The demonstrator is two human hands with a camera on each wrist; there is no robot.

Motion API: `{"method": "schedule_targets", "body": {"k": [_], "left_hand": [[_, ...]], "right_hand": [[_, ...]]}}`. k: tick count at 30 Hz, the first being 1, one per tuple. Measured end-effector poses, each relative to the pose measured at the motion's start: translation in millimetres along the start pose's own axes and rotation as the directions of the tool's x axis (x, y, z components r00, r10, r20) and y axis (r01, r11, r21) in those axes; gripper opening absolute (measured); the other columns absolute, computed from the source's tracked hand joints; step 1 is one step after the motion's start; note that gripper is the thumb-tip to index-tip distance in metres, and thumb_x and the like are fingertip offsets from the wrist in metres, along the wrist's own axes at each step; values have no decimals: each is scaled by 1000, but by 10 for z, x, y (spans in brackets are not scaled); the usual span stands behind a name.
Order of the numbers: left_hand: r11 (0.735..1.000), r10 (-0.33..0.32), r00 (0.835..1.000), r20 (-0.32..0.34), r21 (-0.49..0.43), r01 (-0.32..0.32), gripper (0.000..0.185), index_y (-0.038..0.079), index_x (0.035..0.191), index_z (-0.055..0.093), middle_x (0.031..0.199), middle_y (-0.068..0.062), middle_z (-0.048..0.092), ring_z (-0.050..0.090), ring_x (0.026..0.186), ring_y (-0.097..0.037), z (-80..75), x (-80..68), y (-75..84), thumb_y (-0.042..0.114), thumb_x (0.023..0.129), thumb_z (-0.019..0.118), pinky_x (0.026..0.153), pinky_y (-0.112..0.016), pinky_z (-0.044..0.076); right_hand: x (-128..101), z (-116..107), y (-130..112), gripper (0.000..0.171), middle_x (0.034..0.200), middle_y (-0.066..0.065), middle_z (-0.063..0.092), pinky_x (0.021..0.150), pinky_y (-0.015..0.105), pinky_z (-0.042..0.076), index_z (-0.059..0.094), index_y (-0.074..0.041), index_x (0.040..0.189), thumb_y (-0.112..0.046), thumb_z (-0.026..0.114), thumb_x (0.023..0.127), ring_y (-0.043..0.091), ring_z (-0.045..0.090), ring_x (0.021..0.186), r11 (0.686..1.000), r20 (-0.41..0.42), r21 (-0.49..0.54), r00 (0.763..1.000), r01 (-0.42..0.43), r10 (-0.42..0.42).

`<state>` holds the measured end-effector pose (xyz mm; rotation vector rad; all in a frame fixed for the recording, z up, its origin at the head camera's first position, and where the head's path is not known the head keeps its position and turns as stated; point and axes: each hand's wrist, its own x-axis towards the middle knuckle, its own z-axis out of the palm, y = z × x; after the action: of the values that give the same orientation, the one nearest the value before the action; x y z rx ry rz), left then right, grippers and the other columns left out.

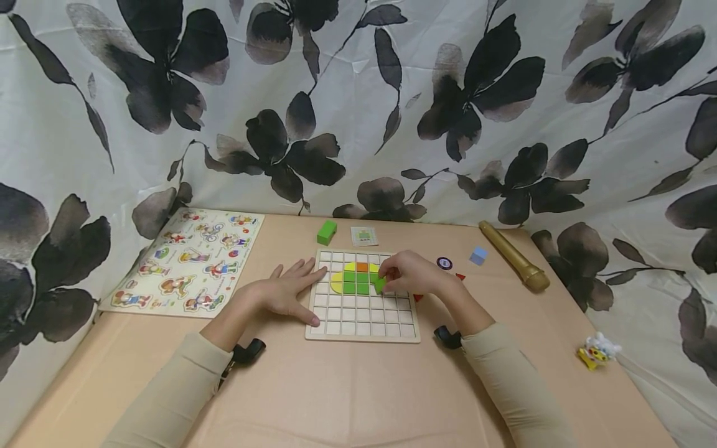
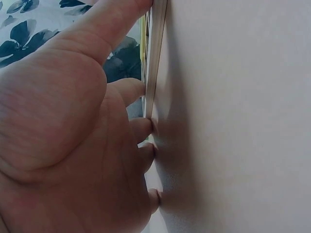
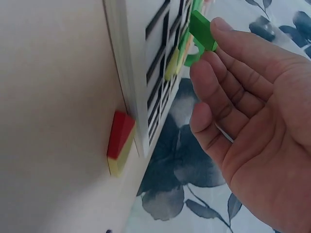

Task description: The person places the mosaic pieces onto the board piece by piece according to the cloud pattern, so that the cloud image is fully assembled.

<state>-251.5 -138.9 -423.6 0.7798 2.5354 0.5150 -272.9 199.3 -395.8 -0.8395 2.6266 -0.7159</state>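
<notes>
A pale wooden grid board (image 1: pixel 347 314) lies in the middle of the table. Green square tiles (image 1: pixel 349 288) fill its upper cells, with an orange tile (image 1: pixel 362 267) and yellow rounded pieces (image 1: pixel 336 283) around them. My right hand (image 1: pixel 411 274) pinches a green block (image 3: pixel 203 30) between thumb and fingertips, just over the board beside the green tiles. My left hand (image 1: pixel 282 292) is spread out at the board's left side, its thumb and index finger touching the edge. In the left wrist view the palm hides part of the board.
A small picture card (image 1: pixel 365 236) and another green block (image 1: pixel 327 233) lie behind the board. A sticker sheet (image 1: pixel 185 264) is at left. Rightward are a round disc (image 1: pixel 444 263), a blue piece (image 1: pixel 478 256), a gold microphone-shaped object (image 1: pixel 512 255), a toy figure (image 1: pixel 598 350) and a red-and-yellow piece (image 3: pixel 120 141).
</notes>
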Motion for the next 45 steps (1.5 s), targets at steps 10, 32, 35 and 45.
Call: {"method": "schedule_targets", "body": {"k": [10,32,35,45], "left_hand": [[1000,-1,1000,1,-8,1,120,21,169,18,176,-17,-1,-4,162,-41,-13,14,19,68,77,81,123,-73,-6],[1000,1,1000,5,-6,-1,120,21,169,17,176,-17,-1,-5,162,-41,-6,5,25,67,78,81,123,-72,-6],[1000,2,1000,5,-1,-2,119,21,169,17,176,-17,-1,-5,162,-41,-8,1,28,67,78,81,123,-72,-6],[1000,-10,1000,8,-1,10,119,22,168,18,176,-16,0,-6,163,-40,-8,-4,21,67,78,80,124,-71,-6]], "right_hand": [[72,80,-42,18,77,-4,62,67,27,46,77,-11,102,-18,86,87,14,56,75,999,6,-36,999,40,-40],[-220,-111,136,38,109,9,71,76,32,53,72,-7,125,-15,83,89,22,62,93,999,-86,31,995,-44,47],[-337,-200,245,36,113,9,71,68,31,55,73,-7,125,-13,80,91,23,63,96,996,-105,59,992,-71,77],[-478,-224,545,30,109,4,76,86,35,55,79,-9,112,2,79,85,24,65,96,995,-19,46,996,-84,85]]}}
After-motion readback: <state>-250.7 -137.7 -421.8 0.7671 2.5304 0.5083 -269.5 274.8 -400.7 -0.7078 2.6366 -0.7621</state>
